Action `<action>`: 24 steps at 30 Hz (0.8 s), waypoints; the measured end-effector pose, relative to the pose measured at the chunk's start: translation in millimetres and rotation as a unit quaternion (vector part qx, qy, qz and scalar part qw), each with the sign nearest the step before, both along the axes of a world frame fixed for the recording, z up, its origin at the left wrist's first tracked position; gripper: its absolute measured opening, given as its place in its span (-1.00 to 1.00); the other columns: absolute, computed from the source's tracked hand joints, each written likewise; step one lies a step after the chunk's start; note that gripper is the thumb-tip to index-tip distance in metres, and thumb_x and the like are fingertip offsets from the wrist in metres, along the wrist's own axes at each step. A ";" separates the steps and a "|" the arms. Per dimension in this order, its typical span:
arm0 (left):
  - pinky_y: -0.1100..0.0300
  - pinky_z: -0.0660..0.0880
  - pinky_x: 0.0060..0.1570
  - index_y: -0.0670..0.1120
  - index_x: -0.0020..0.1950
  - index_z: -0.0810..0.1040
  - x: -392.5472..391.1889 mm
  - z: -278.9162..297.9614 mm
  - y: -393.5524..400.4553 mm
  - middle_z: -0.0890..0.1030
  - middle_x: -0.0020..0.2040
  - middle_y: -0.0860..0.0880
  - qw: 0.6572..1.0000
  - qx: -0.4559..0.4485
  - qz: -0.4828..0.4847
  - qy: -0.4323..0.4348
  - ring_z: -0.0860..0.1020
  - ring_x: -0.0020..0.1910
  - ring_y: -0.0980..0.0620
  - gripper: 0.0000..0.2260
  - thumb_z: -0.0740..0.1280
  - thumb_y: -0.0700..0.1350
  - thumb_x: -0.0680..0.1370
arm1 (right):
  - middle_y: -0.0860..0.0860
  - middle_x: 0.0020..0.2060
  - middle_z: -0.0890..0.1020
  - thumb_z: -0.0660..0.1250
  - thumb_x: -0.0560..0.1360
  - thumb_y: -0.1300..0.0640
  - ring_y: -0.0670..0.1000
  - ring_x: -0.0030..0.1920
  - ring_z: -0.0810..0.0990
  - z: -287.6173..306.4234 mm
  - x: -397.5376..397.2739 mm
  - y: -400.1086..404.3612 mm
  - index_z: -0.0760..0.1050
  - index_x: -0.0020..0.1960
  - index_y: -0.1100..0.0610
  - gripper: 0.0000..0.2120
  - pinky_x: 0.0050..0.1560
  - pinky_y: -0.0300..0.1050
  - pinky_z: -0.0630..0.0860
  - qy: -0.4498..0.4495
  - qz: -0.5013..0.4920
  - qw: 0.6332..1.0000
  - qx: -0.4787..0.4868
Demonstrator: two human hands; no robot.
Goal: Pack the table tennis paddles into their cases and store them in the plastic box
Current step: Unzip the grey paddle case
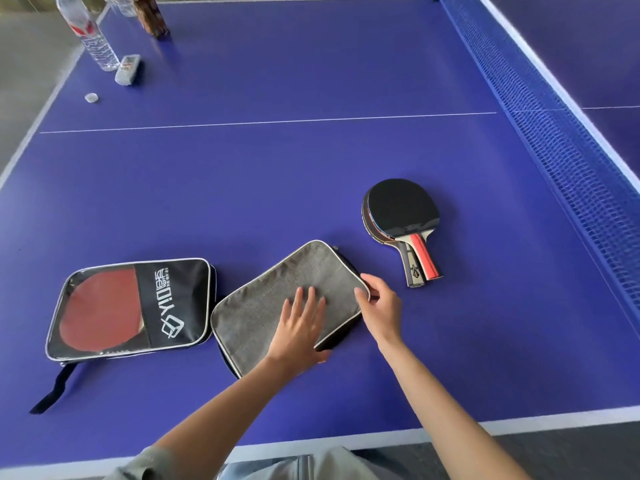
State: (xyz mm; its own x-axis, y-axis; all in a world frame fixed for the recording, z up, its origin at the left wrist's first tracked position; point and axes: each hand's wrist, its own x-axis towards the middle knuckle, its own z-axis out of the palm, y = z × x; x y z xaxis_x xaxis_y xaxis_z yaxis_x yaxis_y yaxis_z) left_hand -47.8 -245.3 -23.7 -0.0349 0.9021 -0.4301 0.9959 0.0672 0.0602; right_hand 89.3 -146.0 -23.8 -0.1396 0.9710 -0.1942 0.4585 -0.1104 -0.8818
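A grey fabric paddle case (263,306) lies flat on the blue table, grey side up. My left hand (301,323) presses on it with straight fingers. My right hand (377,306) pinches the case's right corner at its edge. To the left lies a black case with a clear window (173,303), a red paddle (100,310) inside it. Two loose paddles (401,216) lie stacked to the right, black rubber up, handles pointing toward me. The plastic box is not in view.
The net (561,143) runs along the right side. At the far left stand clear water bottles (90,32), a brown object (152,15), a small grey packet (127,69) and a bottle cap (91,97). A black strap (55,389) trails from the left case.
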 end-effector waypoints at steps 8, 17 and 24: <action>0.03 0.23 0.41 -0.13 0.55 -0.04 -12.2 23.3 10.6 0.07 0.55 -0.11 0.997 0.069 0.012 -0.024 0.08 0.53 -0.09 -0.41 0.10 0.06 0.61 | 0.08 0.29 0.51 0.04 0.64 0.20 0.05 0.33 0.45 1.6 -13.9 -9.5 0.41 0.34 0.17 -0.67 0.36 -0.05 0.37 0.177 -0.073 0.972 -0.139; -0.05 0.44 -0.15 -0.01 0.50 0.19 -68.4 104.8 41.5 0.60 0.07 -0.14 0.974 0.203 0.083 -0.062 0.54 -0.05 -0.30 -0.57 0.11 -0.13 0.62 | 0.18 0.54 -0.16 0.02 0.59 -0.21 0.12 0.53 -0.29 -27.1 -43.2 -36.0 -0.09 0.54 0.23 -0.28 0.53 -0.02 -0.20 -0.227 0.196 0.953 0.027; -0.18 0.48 -0.20 0.09 0.55 0.02 -119.2 119.4 32.2 0.49 -0.09 -0.15 0.959 0.233 0.129 -0.095 0.46 -0.26 -0.28 -0.40 0.10 -0.32 0.58 | 0.25 0.53 -0.14 -0.08 0.47 -0.43 0.24 0.52 -0.23 -41.6 -31.4 3.2 -0.18 0.52 0.27 -0.06 0.52 0.07 -0.17 -0.429 0.320 0.828 0.166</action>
State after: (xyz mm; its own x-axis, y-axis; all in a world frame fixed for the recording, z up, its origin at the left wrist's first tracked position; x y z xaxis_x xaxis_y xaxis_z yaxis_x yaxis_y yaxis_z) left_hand -166.9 -213.1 95.7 -0.2436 0.9699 -0.0022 0.9179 0.2313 0.3224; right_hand 57.9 -142.9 -65.4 -0.5957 0.7708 -0.2259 0.8028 0.5809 -0.1346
